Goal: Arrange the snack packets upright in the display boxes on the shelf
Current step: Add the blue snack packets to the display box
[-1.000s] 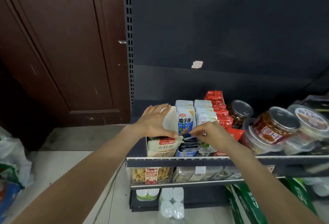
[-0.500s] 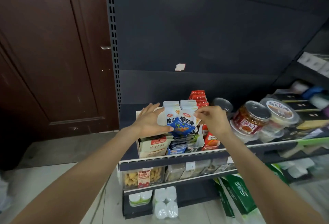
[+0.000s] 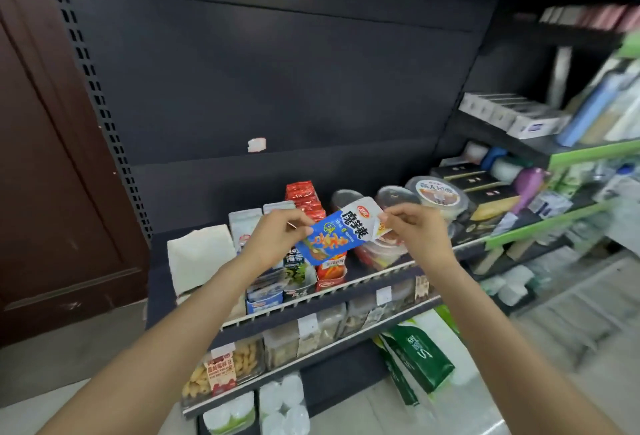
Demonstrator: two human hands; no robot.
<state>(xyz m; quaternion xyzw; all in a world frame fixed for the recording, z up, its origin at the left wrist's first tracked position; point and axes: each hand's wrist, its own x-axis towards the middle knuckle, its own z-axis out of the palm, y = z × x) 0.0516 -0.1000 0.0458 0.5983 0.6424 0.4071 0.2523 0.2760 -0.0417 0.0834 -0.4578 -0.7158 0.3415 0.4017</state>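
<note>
A tall dark shelf unit (image 3: 277, 81) is filling most of what I am looking at, its back panel bare but for a small pale scrap (image 3: 256, 144) stuck near the middle. A brown door (image 3: 45, 175) is standing to its left. To the right, green-edged shelves (image 3: 554, 220) are running off with boxes and bottles, too blurred to name.

The stocked shelf (image 3: 346, 291) is slanting across the middle, its rail carrying price tags. On it, a white box (image 3: 199, 258) is sitting at the left end, then rows of pale packets (image 3: 244, 228) standing upright in their display boxes, then a row of red packets (image 3: 304, 197), then round tubs (image 3: 436, 194) with clear lids further right. Below, a lower shelf is holding clear bins of snacks (image 3: 225, 367), and a green bag (image 3: 415, 355) is leaning beside it at floor level.

Both bare arms are reaching in from below. Between the hands, a blue and white packet (image 3: 334, 235) is being held up above the front of the shelf, clear of the boxes and tilted, its white top pointing up to the right. The left hand (image 3: 273, 239) is pinching the packet's lower left edge, fingers curled around it. The right hand (image 3: 414, 228) is pinching the white upper corner between thumb and fingertips, the other fingers folded in.
</note>
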